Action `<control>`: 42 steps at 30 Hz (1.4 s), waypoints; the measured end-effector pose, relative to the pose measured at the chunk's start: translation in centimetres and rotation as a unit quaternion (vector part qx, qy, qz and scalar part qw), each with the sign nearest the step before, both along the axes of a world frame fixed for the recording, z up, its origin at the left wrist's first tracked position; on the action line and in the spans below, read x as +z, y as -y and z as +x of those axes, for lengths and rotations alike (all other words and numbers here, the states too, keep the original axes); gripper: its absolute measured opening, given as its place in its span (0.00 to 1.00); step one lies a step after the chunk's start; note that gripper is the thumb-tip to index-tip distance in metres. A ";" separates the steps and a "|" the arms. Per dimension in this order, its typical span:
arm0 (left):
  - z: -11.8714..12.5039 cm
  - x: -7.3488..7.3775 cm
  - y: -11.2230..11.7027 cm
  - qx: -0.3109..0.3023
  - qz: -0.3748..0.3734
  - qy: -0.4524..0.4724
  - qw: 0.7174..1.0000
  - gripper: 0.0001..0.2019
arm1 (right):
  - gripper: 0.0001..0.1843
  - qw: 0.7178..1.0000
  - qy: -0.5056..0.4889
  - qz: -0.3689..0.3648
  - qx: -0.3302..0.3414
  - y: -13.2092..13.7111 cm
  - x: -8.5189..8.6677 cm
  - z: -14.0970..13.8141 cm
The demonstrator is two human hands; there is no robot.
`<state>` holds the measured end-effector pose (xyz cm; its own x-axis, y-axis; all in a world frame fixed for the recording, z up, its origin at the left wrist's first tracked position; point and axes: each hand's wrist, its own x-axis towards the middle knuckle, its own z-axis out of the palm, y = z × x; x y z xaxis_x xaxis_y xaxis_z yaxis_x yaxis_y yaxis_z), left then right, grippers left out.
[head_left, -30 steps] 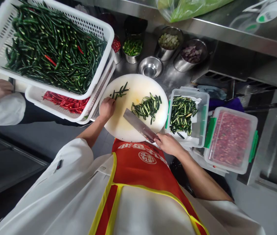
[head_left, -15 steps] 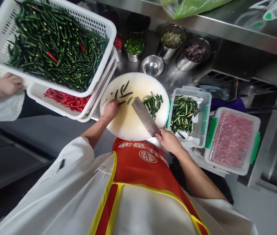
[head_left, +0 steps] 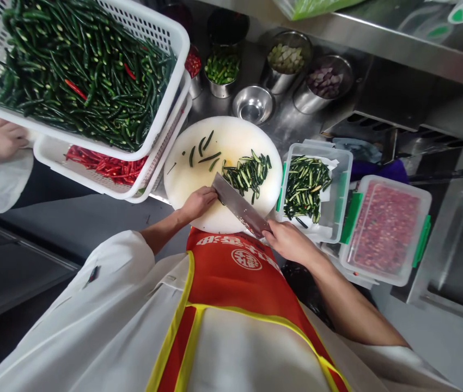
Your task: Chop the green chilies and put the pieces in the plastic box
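A round white cutting board lies in front of me on the steel counter. My right hand is closed on the handle of a cleaver, whose blade lies slanted across the board's near side. My left hand rests with curled fingers against the blade's far end; what is under the fingers is hidden. A pile of sliced green chilies lies just beyond the blade. A few whole green chilies are scattered at the board's upper left.
To the left, a white basket of green chilies is stacked over a basket of red chilies. Right of the board stand a clear tub of sliced chilies and a tub of pink mince. Steel bowls line the back. Another person's hand is far left.
My left hand came back from the whole chilies at the board's upper left to the cleaver's tip near the front edge. The cleaver shifted toward me, behind the sliced pile.
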<state>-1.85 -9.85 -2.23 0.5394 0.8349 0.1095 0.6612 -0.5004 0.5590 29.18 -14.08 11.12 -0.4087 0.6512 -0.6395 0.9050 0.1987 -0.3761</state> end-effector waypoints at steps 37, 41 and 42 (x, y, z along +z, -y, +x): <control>-1.7 2.6 -4.5 -0.050 -0.027 -0.140 0.988 0.12 | 0.10 0.993 0.033 0.037 -0.107 1.2 -2.4 -1.0; 0.0 0.9 -2.2 -0.099 0.021 -0.060 0.993 0.14 | 0.10 0.996 0.019 0.021 -0.080 0.9 -1.5 -1.7; 0.2 0.6 -1.9 -0.097 0.030 -0.046 0.994 0.14 | 0.10 0.997 0.018 0.015 -0.074 0.9 -1.2 -1.7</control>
<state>-1.67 -7.91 -1.66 0.6988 0.7083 0.0994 0.5963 -0.6537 0.4659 27.49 -15.00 9.97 -0.2835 0.7217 -0.6315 0.9383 0.0728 -0.3381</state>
